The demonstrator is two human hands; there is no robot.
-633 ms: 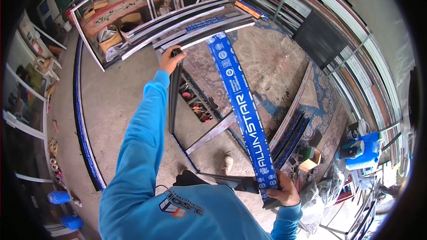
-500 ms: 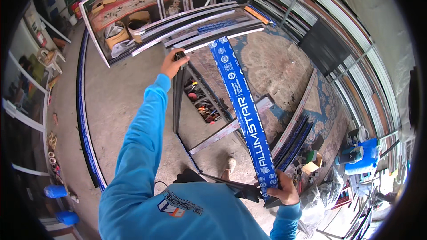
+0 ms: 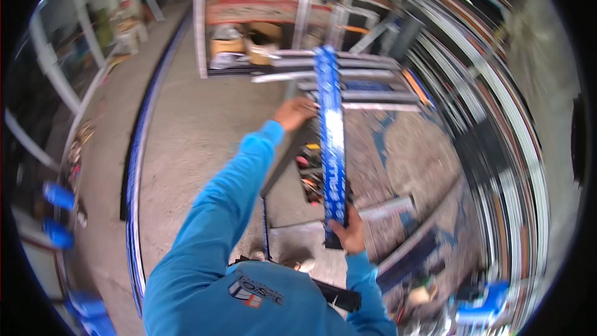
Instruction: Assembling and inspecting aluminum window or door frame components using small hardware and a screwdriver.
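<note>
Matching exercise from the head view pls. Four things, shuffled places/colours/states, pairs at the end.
Things
1. blue-covered bar
2. cardboard boxes
3. dark square panel
4. left sleeve

Places, colours, states
A. seen through the pale-edged frame
B. light blue cloth
C. near end gripped by the right hand
D. in front of the long profiles at the right

Pairs: 1-C, 2-A, 3-D, 4-B

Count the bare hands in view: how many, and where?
2. The left bare hand is at the upper end of a long, dark, straight bar; the right bare hand grips the lower end of a long, flat, blue-wrapped bar.
</note>
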